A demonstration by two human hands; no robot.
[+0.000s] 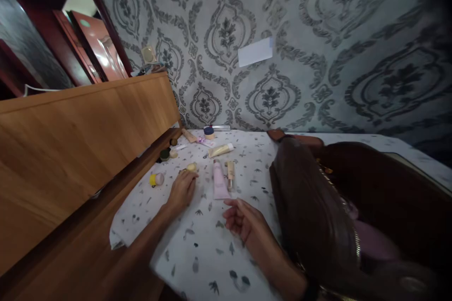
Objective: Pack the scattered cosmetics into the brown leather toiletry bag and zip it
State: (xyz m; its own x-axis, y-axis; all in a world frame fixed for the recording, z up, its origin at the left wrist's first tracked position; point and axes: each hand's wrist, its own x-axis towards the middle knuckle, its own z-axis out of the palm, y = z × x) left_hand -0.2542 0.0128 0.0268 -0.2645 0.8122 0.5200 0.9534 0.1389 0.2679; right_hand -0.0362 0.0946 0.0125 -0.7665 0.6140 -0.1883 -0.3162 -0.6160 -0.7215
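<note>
My left hand (181, 191) rests low over the sheet with its fingers bent down at a small pale-yellow item (191, 167). The fingertips are partly hidden, but they appear closed on it; its exact kind is too blurred to name. Palm turned inward, my right hand (243, 221) holds nothing, its fingers loosely curled and apart. Just beyond its fingertips lies a pale pink squeeze tube (219, 181), and beside that a slim beige tube (230, 175). A cream-yellow tube (221, 150) with a white cap lies farther back. Left of my left hand is a small yellow-and-pink container (157, 179).
A large brown handbag (310, 207) gapes at the right, something pink inside. Toward the wall stand a dark-lidded jar (209, 132), a clear tube (221, 128) and a beige tube (189, 135). A dark round item (165, 154) sits by the wooden board (88, 136) along the left.
</note>
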